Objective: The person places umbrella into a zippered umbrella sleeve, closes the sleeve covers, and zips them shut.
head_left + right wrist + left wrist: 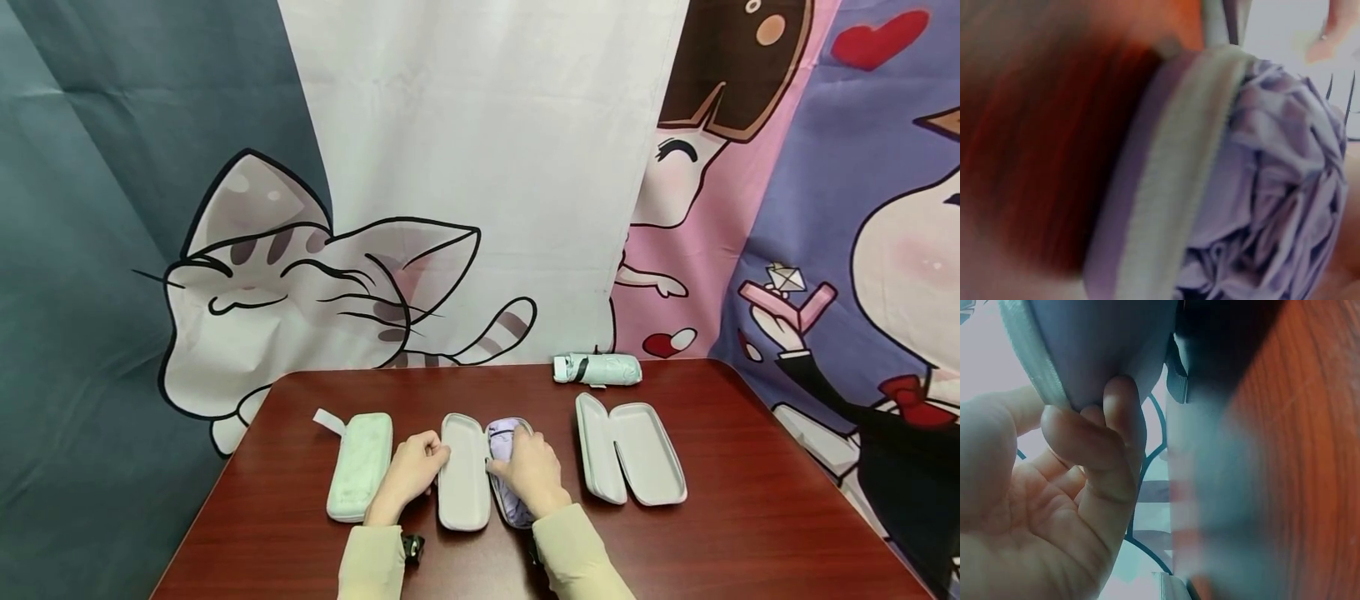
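Note:
An open zip case lies spread out mid-table, its left half showing a pale lining. My left hand pinches the outer edge of that half; in the left wrist view its thumb and curled fingers are at the zip band on the rim of the case. In the right half sits a folded purple umbrella with crumpled fabric, seen close up in the right wrist view as the umbrella inside the zipped rim. My right hand rests on the umbrella, thumb spread toward the case's inner rim.
Left of my hands lies a closed mint green case with a white strap. On the right another case stands open, pale inside. A wrapped mint umbrella lies at the table's back edge, before a printed curtain.

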Available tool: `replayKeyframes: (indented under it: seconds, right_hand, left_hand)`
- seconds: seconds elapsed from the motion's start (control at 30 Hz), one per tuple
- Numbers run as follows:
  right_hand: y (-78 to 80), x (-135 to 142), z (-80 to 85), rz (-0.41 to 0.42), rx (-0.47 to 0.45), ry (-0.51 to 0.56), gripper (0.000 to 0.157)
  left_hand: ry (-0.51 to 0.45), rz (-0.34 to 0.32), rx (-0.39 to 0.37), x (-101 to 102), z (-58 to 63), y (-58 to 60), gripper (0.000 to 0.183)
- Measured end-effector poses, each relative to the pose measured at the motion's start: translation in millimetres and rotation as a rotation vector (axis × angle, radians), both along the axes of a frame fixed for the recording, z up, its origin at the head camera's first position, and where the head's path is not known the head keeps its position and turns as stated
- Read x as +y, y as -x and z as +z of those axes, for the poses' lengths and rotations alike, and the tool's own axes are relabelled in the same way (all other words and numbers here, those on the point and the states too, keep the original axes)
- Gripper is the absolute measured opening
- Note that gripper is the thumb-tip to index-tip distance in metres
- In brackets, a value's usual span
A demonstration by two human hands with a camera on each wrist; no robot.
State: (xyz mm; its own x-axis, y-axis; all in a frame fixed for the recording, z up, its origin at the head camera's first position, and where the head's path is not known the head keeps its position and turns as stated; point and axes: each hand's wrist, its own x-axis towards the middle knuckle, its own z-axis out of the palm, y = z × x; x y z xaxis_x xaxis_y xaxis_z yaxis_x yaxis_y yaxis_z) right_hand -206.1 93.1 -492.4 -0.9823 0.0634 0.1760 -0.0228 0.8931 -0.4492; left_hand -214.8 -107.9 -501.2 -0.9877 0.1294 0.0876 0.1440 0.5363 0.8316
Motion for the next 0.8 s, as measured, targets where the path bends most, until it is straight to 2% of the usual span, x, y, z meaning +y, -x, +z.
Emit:
replayKeyframes:
  seconds: [0.2,0.4,0.6,0.7,0.8]
  right_hand:
    - [-3.0,-1.4,-5.3,0.049,0.069,-0.043,0.063]
    - [-3.4,0.9,-6.5,0.056,0.075,-0.068,0.062]
    - [-1.5,5.5,-4.4,0.064,0.009,-0.083,0.067]
    - [2.3,9.6,1.9,0.126,-0.049,-0.062,0.067]
    - [5.1,17.3,13.7,0.216,-0.108,-0.015,0.06]
  left_hand:
    - [0.004,-0.003,-0.006,1.2,1.6,-2.6,0.022]
    - [-0.006,-0.022,-0.004,4.3,1.3,-1.4,0.025]
    - [-0.006,-0.042,-0.013,6.9,0.9,0.8,0.026]
    - [-0.004,-0.027,-0.005,5.4,2.2,1.2,0.026]
    - [0.006,0.0,-0.009,3.2,2.9,1.0,0.026]
